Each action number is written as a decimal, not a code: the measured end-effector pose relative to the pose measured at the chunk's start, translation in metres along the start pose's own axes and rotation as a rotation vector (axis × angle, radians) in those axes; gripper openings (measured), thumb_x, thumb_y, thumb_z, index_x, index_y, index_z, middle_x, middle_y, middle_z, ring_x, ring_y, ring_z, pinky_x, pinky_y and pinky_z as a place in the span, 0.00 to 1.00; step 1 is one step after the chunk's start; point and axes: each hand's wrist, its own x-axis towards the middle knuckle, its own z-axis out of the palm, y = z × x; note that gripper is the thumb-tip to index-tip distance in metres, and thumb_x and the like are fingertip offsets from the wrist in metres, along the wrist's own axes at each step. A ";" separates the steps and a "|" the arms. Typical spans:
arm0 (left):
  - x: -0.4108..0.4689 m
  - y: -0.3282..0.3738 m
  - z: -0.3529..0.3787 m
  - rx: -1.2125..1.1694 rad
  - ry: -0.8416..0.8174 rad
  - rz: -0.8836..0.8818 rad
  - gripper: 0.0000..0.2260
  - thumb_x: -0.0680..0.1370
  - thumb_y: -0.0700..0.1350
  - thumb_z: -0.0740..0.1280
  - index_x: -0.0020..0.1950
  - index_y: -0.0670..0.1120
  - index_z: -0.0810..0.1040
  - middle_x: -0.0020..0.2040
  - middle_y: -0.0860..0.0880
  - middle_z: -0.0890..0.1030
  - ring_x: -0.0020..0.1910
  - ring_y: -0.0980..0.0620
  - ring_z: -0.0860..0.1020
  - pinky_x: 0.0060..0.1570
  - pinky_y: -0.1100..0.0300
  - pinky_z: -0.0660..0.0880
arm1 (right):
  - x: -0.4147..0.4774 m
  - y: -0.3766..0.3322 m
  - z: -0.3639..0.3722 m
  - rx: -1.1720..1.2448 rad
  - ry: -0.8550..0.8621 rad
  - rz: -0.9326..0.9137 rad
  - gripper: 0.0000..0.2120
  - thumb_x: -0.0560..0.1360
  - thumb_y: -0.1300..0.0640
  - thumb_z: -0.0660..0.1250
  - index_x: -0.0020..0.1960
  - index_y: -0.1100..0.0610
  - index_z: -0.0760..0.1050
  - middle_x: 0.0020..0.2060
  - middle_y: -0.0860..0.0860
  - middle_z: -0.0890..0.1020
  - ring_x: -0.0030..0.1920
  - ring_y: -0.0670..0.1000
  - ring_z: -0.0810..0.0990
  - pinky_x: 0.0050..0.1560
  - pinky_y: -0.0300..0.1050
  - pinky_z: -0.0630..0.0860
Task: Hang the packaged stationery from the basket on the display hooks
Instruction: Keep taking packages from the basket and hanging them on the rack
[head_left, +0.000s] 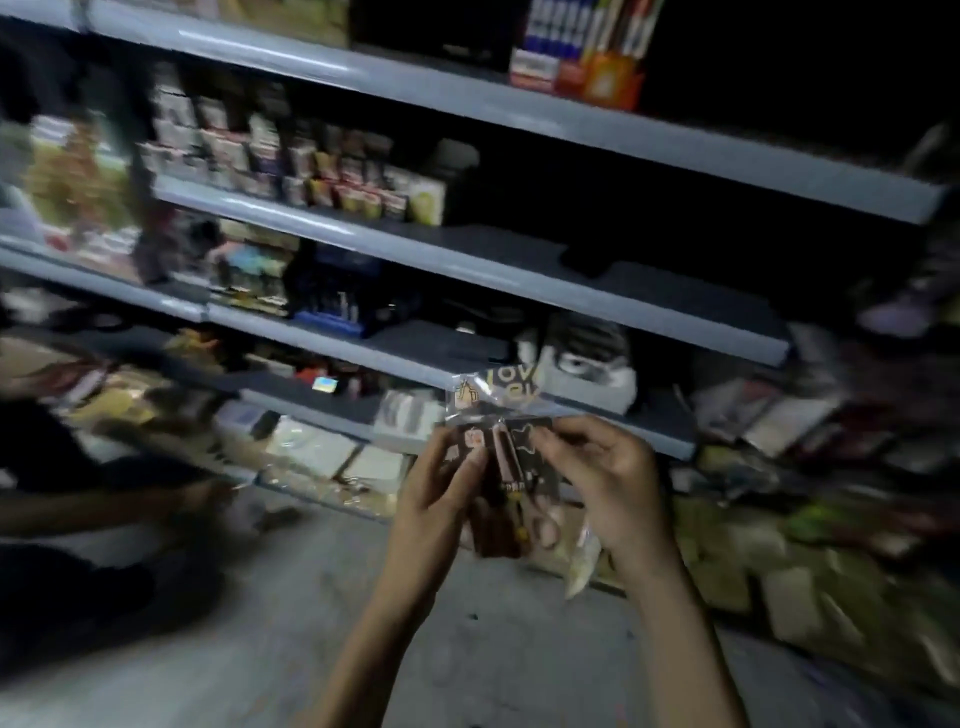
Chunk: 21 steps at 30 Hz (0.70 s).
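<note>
- You have a single view, from the camera worn on your head, looking forward and down.
- It faces the shelves (467, 275), which slant across the frame above the floor (260, 649).
- It sits close to your left hand (436, 499) and right hand (608, 483), which grip the stationery packet (506, 457) just below centre.

And there it is: a clear plastic packet of dark brown stationery (506, 457), held upright with its printed header flap on top and a brown pen-shaped piece down the middle, pinched at both side edges by the left hand (436, 499) and right hand (597, 480).
</note>
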 end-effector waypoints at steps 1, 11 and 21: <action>0.005 -0.004 0.013 -0.002 -0.043 0.001 0.08 0.85 0.46 0.64 0.59 0.46 0.82 0.54 0.46 0.87 0.54 0.44 0.85 0.53 0.47 0.80 | -0.004 0.003 -0.016 -0.004 0.059 0.008 0.02 0.76 0.59 0.76 0.45 0.53 0.87 0.42 0.51 0.88 0.46 0.51 0.87 0.49 0.47 0.81; 0.033 -0.016 0.154 -0.056 -0.333 0.050 0.03 0.82 0.40 0.70 0.50 0.44 0.84 0.46 0.43 0.84 0.45 0.50 0.82 0.48 0.53 0.78 | -0.046 0.014 -0.154 -0.032 0.460 0.038 0.03 0.73 0.53 0.76 0.42 0.51 0.87 0.40 0.51 0.88 0.43 0.47 0.86 0.43 0.38 0.78; 0.039 -0.035 0.334 0.005 -0.488 0.039 0.04 0.80 0.45 0.71 0.48 0.51 0.85 0.46 0.48 0.86 0.49 0.47 0.85 0.50 0.48 0.80 | -0.043 0.019 -0.319 -0.034 0.653 -0.003 0.03 0.75 0.59 0.76 0.48 0.53 0.87 0.44 0.47 0.88 0.48 0.45 0.87 0.47 0.36 0.79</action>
